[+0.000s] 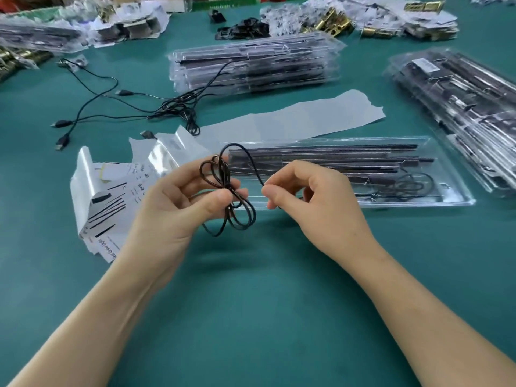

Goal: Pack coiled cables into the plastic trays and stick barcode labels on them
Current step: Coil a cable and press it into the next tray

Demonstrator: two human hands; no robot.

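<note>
Coiling step: left hand [178,208] pinched the looped cable [226,191] mid-bundle, right hand [310,196] pinched its free end, just before the open tray [458,201]; next, probably wrap and tuck in.

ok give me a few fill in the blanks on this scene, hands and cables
1. The left hand grips a coiled ____ cable.
2. The right hand pinches the same ____.
3. The loose cables at far left end in ____ plugs.
4. The tray beyond the hands is clear ____.

Missing: black; cable; USB; plastic.
</note>
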